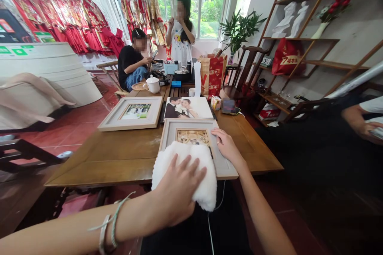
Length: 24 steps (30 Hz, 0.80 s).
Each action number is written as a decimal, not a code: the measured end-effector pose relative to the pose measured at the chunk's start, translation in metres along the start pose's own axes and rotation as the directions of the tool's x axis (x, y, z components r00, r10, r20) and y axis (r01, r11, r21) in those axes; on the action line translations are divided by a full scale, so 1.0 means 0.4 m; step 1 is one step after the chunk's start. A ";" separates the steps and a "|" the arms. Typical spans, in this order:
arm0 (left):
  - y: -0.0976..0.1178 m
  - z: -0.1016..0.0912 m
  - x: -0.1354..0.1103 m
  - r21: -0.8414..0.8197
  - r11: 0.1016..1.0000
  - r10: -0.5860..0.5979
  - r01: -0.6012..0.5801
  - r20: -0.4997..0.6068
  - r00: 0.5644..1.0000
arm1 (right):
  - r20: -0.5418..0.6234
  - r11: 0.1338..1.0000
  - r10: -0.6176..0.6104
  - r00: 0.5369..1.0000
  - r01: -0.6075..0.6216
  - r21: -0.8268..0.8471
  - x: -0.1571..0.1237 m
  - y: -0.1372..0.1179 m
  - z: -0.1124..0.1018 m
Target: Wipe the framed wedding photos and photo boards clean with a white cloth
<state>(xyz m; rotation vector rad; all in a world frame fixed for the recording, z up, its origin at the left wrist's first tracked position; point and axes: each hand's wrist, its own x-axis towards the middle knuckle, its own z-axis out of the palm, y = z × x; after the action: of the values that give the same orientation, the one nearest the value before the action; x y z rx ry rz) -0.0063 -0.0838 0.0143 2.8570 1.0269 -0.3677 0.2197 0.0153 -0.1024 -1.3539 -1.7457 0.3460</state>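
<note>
framed photo (193, 135): partly hidden (under cloth (164, 165)) | left hand (176, 187): palm hidden | phone (229, 106): screen blurred

The wooden table (125, 159) carries a far frame (131, 113); a near frame (194, 132); a photo panel (189, 107); a carton (216, 103).

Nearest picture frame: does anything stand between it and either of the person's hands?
A white cloth lies between the left hand and the frame, hiding its near left part. Nothing visible separates the right hand from it.

Red garments (66, 18) hang beyond a white lidded pot (153, 86).
</note>
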 end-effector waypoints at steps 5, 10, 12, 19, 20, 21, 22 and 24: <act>-0.049 0.010 0.050 0.055 0.989 -0.139 0.140 -0.022 0.990 | -0.015 1.000 0.001 1.000 -0.001 0.009 -0.002 0.002 0.002; -0.136 0.028 0.107 0.105 0.976 -0.175 0.190 -0.130 0.976 | -0.024 1.000 -0.010 1.000 0.011 0.013 -0.003 0.001 0.002; -0.180 0.035 0.131 0.119 0.977 -0.155 0.178 -0.180 0.971 | -0.015 1.000 -0.004 1.000 0.004 0.008 -0.003 -0.001 0.000; -0.283 0.027 0.197 0.137 0.984 -0.071 0.112 -0.276 0.959 | -0.001 1.000 0.009 1.000 -0.009 0.005 -0.003 -0.001 0.000; -0.290 0.025 0.200 0.129 0.986 -0.062 0.102 -0.282 0.957 | -0.003 1.000 0.008 1.000 -0.008 0.006 -0.003 0.000 0.000; -0.296 0.022 0.201 0.119 0.988 -0.056 0.094 -0.290 0.955 | -0.006 1.000 0.005 1.000 -0.005 0.010 -0.003 0.002 0.001; -0.301 0.020 0.200 0.108 0.990 -0.052 0.088 -0.297 0.953 | -0.009 1.000 0.001 1.000 -0.001 0.016 -0.003 0.004 0.002; -0.312 0.017 0.197 0.086 0.993 -0.053 0.084 -0.315 0.948 | -0.017 1.000 -0.003 1.000 0.004 0.029 -0.003 0.007 0.002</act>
<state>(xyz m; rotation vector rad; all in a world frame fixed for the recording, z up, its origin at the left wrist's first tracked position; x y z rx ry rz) -0.0284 0.0600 -0.0120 3.0409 1.1896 0.0368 0.2207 0.0155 -0.1053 -1.3289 -1.7226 0.3561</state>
